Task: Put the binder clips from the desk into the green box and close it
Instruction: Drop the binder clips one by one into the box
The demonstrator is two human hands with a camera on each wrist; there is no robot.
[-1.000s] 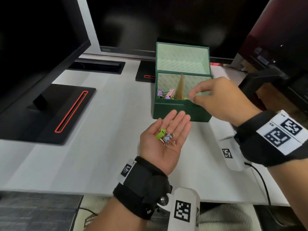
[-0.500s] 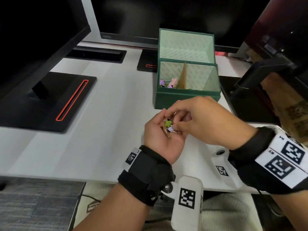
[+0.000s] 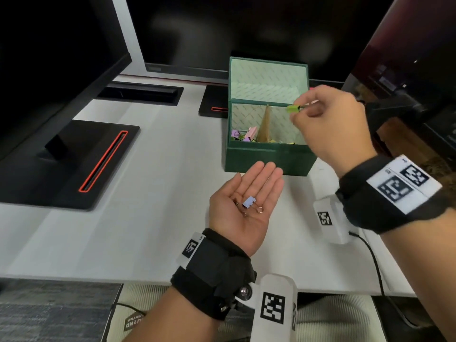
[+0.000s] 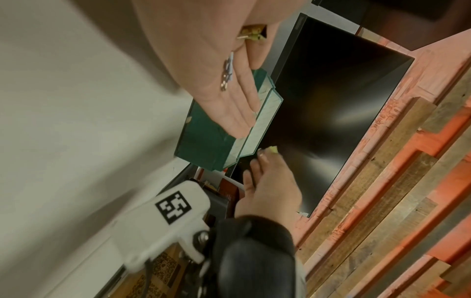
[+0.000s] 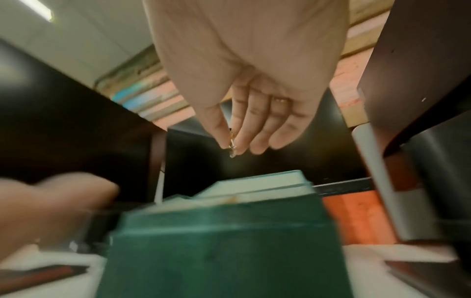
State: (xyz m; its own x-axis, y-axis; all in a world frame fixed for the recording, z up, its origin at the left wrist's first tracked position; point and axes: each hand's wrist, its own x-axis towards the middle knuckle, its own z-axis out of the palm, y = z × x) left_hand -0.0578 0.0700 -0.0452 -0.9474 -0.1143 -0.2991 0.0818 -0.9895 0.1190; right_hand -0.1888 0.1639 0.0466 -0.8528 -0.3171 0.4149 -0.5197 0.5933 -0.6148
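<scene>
**Head view: green clip lifted from my palm, now over the box**

Head view shows the desk (image 3: pixel 153 169) with the box (image 3: pixel 269 159) at twelve o'clock from my left hand (image 3: pixel 243 203), its lid (image 3: pixel 269 77) standing open behind it. A divider splits the inside; pink and purple clips (image 3: pixel 244 134) lie in the nine o'clock compartment, and a few yellowish bits show at the bottom of the three o'clock one.

Half a second ago my right hand (image 3: pixel 330 122) was down in my left palm, picking among the clips. Now it is up at two o'clock from that palm, above the three o'clock compartment, thumb and forefinger pinching the green clip (image 3: pixel 293 108) by its wire handles. The right wrist view shows that same pinch over the box, though blurred.

My left hand lies flat, palm up, fingers straight, just short of the box's front wall. The green clip is gone from it; the blue clip (image 3: pixel 248 201) remains, with loose wire handles beside it.

I judge this clip is ready to drop: letting go should land it inside. After that, one more trip for the blue clip, then the lid comes down. I see no clips lying loose on the desk itself.
</scene>
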